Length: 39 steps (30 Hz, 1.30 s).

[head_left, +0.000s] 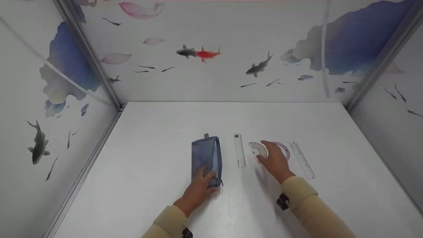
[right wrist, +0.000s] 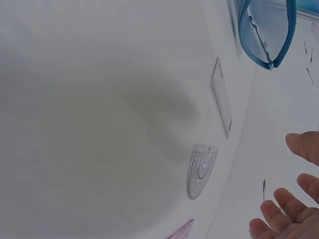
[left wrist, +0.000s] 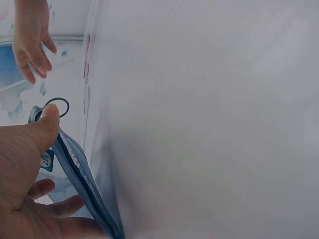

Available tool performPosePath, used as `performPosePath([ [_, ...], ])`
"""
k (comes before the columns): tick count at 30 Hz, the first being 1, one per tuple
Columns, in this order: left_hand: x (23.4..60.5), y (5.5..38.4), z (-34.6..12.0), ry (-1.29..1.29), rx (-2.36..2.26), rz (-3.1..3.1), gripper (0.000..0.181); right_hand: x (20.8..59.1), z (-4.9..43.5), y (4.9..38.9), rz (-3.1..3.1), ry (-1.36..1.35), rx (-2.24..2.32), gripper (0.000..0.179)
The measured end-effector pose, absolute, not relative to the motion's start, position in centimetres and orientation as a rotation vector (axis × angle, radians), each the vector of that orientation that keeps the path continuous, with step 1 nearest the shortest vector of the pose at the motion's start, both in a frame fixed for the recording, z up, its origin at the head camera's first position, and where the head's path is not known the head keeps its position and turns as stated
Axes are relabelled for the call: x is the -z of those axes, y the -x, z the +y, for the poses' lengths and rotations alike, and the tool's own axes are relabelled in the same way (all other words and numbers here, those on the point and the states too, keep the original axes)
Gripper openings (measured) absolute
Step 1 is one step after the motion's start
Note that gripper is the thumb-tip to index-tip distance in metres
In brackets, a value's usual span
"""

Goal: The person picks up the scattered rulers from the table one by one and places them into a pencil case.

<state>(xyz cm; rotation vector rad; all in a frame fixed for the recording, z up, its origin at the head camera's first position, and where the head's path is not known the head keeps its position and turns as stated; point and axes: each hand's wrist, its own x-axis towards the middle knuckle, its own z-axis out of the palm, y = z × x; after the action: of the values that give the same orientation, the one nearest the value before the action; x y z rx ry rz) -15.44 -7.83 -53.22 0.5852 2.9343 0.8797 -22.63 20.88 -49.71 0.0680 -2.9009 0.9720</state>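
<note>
A blue zippered pencil pouch (head_left: 202, 153) lies on the white table with its zip side gaping. My left hand (head_left: 198, 188) grips its near end, the thumb by the zip end in the left wrist view, where a cord loop (left wrist: 61, 105) shows. My right hand (head_left: 275, 160) hovers above a clear protractor (head_left: 258, 150), fingers spread and holding nothing. That protractor (right wrist: 202, 172) lies apart from the hand in the right wrist view. A purple-pink protractor (head_left: 284, 150) is partly hidden behind the right hand.
A clear ruler (head_left: 240, 150) lies between the pouch and the clear protractor. Another clear ruler (head_left: 302, 161) lies slanted at the right. Printed panels stand around the table, the back wall (head_left: 224, 86) along its far edge.
</note>
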Motion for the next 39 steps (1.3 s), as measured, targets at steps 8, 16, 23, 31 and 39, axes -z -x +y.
performPosePath([
  [8,53.3,15.4,-7.9,-0.59,-0.882,2.936,0.05,49.9,22.7,22.3,-2.891,-0.048,-0.917,0.058],
  [16,53.4,15.3,-7.8,-0.584,-0.883,2.935,0.051,50.2,24.3,22.2,-2.882,-0.054,-0.842,0.057],
  [23,53.3,15.3,-7.9,-0.594,-0.906,2.923,0.05,50.4,25.5,21.9,-2.874,-0.038,-0.816,0.058],
  [31,53.4,15.4,-7.9,-0.595,-0.896,2.925,0.049,50.2,27.2,21.8,-2.889,-0.018,-0.757,0.06],
  [39,53.3,15.3,-7.9,-0.601,-0.878,2.941,0.049,49.8,28.4,21.3,-2.914,0.021,-0.768,0.063],
])
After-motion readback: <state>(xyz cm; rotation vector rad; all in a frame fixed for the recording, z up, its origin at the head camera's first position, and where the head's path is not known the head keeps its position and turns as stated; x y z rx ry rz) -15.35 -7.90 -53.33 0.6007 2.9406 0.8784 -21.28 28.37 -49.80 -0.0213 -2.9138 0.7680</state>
